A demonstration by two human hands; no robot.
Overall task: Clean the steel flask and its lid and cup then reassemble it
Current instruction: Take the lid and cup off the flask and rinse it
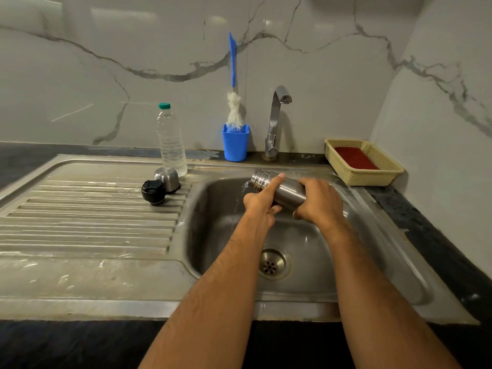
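Observation:
I hold the steel flask (pixel 282 188) tipped on its side over the sink basin (pixel 314 246), its open threaded mouth pointing left. Water spills from the mouth down into the basin. My left hand (pixel 262 201) grips the flask near the neck, with one finger stretched along the body. My right hand (pixel 318 202) is wrapped round the flask's base end. The black lid (pixel 152 192) and the upturned steel cup (pixel 167 179) sit on the ribbed drainboard (pixel 87 217), left of the basin.
A clear plastic water bottle (pixel 171 141) stands behind the cup. A blue holder (pixel 236 142) with a bottle brush (pixel 234 107) stands by the tap (pixel 275 121). A cream basket (pixel 383 171) holding a red cloth sits at the right on the dark counter.

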